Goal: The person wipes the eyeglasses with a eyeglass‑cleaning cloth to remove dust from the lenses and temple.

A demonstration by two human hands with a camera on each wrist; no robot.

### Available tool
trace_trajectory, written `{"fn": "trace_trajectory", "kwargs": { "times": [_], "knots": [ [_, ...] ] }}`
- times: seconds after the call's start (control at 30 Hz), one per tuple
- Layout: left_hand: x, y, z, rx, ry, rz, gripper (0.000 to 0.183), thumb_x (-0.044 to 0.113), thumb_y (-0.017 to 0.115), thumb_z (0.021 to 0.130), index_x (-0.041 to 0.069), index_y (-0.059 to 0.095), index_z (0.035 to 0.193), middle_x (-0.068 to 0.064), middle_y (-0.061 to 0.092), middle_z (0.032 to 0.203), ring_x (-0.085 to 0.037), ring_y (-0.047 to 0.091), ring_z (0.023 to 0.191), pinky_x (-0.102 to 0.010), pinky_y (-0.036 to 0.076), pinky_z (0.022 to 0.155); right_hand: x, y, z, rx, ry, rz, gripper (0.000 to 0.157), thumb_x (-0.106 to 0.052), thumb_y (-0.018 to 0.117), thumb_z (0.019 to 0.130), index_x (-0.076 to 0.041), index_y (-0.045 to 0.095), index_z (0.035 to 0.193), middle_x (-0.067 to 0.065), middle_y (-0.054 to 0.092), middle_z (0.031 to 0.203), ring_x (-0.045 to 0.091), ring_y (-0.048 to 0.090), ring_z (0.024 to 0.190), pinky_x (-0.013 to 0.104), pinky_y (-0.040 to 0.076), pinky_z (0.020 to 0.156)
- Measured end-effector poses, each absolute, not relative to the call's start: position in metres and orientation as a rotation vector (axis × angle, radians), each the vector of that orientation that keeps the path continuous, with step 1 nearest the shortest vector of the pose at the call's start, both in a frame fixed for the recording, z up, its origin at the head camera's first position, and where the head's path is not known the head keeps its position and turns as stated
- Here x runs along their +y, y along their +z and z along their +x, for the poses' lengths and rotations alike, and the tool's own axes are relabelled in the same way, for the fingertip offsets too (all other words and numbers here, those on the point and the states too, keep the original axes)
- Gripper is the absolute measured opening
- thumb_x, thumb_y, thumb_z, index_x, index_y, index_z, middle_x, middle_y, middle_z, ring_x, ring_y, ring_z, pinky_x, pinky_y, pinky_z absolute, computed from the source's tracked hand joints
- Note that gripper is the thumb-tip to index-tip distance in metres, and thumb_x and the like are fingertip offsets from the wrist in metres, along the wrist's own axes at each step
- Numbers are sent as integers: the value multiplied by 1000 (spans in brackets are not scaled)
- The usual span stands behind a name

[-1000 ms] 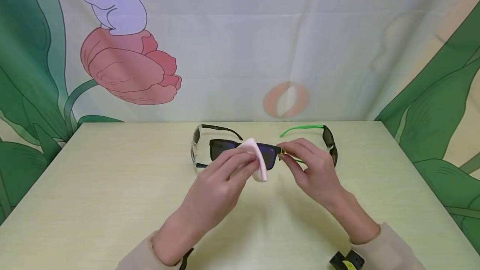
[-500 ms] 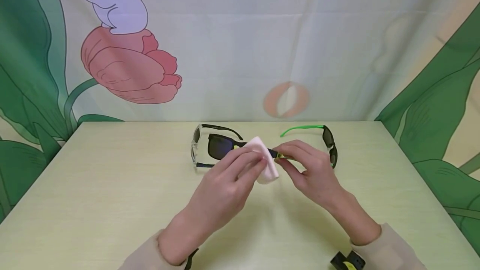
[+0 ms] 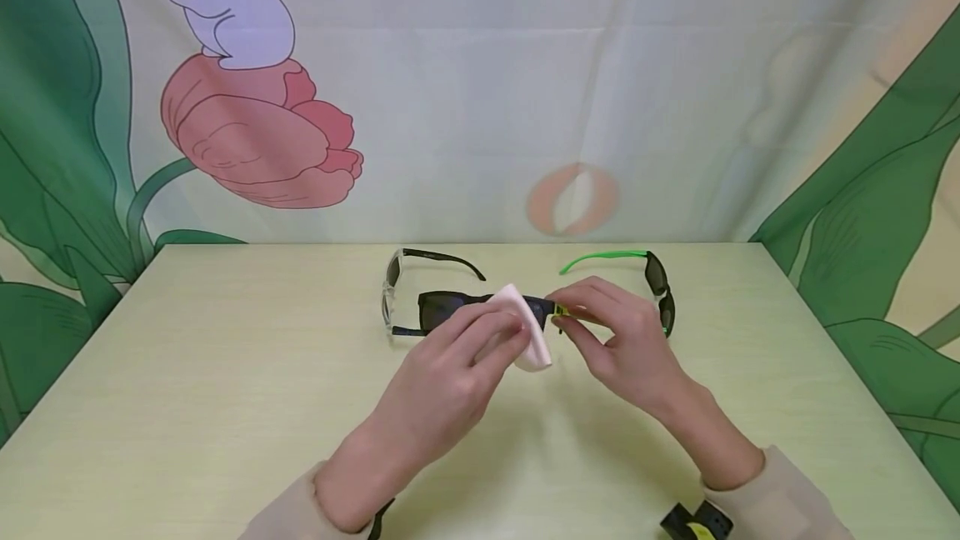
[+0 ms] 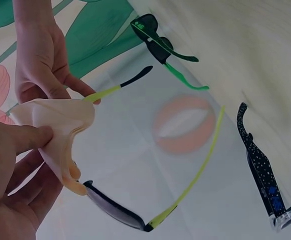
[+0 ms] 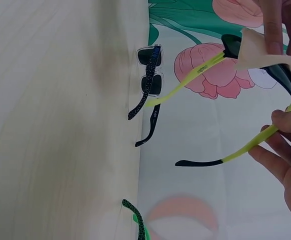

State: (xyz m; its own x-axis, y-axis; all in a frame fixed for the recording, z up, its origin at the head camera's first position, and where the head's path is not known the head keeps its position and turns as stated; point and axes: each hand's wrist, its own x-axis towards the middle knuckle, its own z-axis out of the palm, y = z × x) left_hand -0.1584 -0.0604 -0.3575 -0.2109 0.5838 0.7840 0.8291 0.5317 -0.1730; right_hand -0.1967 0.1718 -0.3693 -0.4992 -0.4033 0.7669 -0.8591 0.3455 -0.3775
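A folded pale pink cloth is pinched between the thumb and fingers of my left hand. It lies over the middle and right lens of dark sunglasses, hiding part of them. Held above the table, the sunglasses have yellow temples with black tips, both unfolded. Near the hinge, my right hand pinches one temple between thumb and fingers. The right wrist view shows cloth wrapping one lens, with left-hand fingers pressed against it.
Clear-framed sunglasses with dark temples lie unfolded behind, at the left. Black sunglasses with a green temple lie at the right. Both are near the table's back edge, before a printed curtain. A black-and-yellow object sits by the right sleeve.
The cloth has shifted right along the sunglasses, toward the right hand. The sunglasses tilted midway and are now nearly level again. The right hand has kept its grip.
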Motion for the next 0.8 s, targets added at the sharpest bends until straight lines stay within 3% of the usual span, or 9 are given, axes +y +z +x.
{"fn": "trace_trajectory", "kwargs": {
  "times": [0.23,0.43,0.8],
  "knots": [
    [-69,-359,-159,-1971,-401,-1101,27,-12,81,78,1,74,100,-8,67,109,-24,66,101,-29,55,94,177,-366,-195,-2134,1097,1017,37,20,81,75,-4,74,102,2,72,98,20,73,89,31,61,75],
    [-78,-363,-160,-2043,-435,-1049,26,-11,79,81,3,72,102,-7,66,109,-24,65,101,-32,60,81,180,-366,-194,-2178,1118,985,38,21,80,76,-5,74,103,1,72,99,19,72,89,31,61,75],
    [-90,-368,-160,-2181,-484,-1023,39,1,83,84,-1,68,120,-16,63,120,-32,61,111,-41,58,91,186,-365,-195,-2201,1145,1005,36,21,78,78,-5,72,103,1,72,99,21,72,88,28,61,74]
  ]
}}
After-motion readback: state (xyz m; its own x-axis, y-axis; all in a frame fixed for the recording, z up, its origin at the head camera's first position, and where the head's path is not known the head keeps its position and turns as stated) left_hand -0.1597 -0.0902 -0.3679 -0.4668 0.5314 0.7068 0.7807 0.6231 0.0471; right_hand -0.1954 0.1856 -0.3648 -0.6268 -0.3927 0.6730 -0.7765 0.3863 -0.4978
